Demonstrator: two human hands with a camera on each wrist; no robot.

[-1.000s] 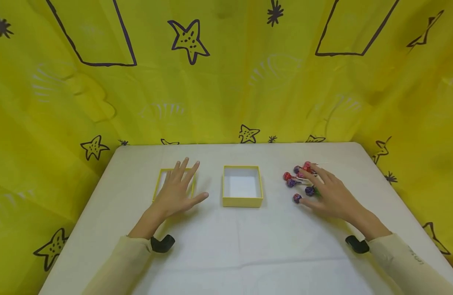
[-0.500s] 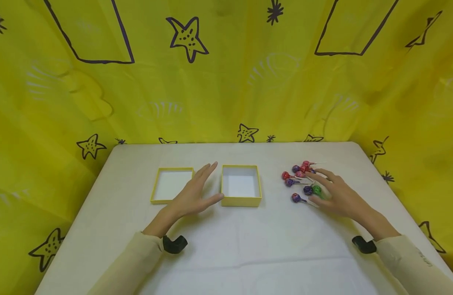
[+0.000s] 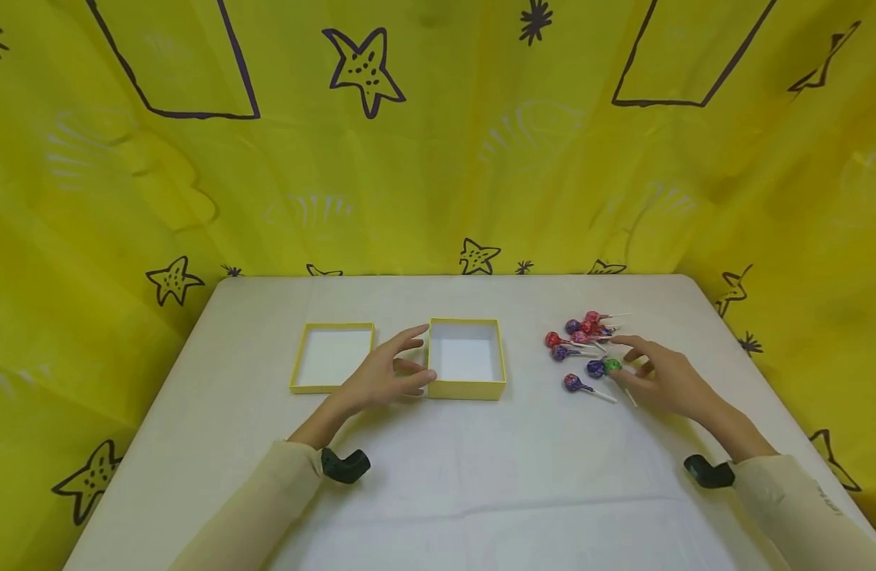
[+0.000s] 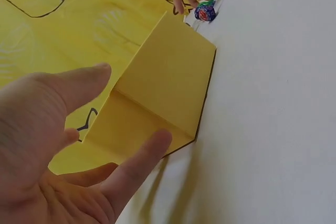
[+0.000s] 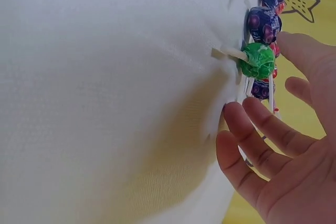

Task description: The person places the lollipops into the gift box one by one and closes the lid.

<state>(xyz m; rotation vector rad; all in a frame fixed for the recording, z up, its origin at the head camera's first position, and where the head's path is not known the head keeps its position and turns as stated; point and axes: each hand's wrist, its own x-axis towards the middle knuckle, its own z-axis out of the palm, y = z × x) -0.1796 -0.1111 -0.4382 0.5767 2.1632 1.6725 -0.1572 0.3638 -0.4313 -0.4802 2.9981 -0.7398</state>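
An open yellow box (image 3: 467,390) with a white inside stands mid-table. At its left side is my left hand (image 3: 380,376), thumb and fingers spread apart; in the left wrist view a fingertip (image 4: 160,142) overlaps the box's wall. My right hand (image 3: 667,382) hovers at the right edge of a group of wrapped lollipops, fingers bent and nothing between them. Nearest to it lies a green lollipop (image 5: 257,61), beside a purple lollipop (image 5: 263,25). Another purple lollipop (image 3: 572,383) lies by itself in front of the group.
Left of the box lies a shallow yellow-rimmed lid (image 3: 334,357), inside up. Red, pink and purple lollipops lie clustered toward the back, such as a red one (image 3: 552,339). A white cloth (image 3: 480,468) covers the table; a yellow patterned curtain (image 3: 423,159) hangs behind.
My left hand has moved right from over the lid to the box's left side, its fingers bending. My right hand has drawn back slightly to the right, uncovering more lollipops.
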